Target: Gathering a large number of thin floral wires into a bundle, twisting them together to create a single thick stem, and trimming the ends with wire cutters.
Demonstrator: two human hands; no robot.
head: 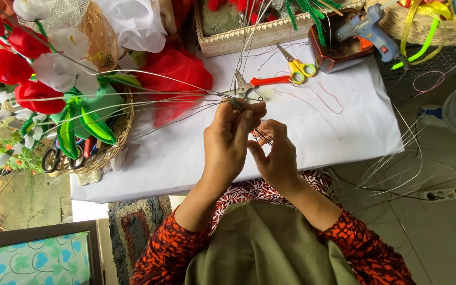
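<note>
Left hand (231, 138) pinching a bunch of thin wires (149, 100), right hand (275, 153) just beside it, fingers curled on the wire ends; pliers (254, 83) just past the fingertips

There is one view only, from a camera worn on the person's head. It looks steeply down and forward over the chest and forearms onto the white-covered bench (312, 121), whose near edge runs just beyond the person's lap. The left hand (231, 138) and right hand (275, 155) sit close, near the frame's middle. The bench's far edge lies at the top of the frame; tiled floor (428, 232) shows past its right edge.
</note>
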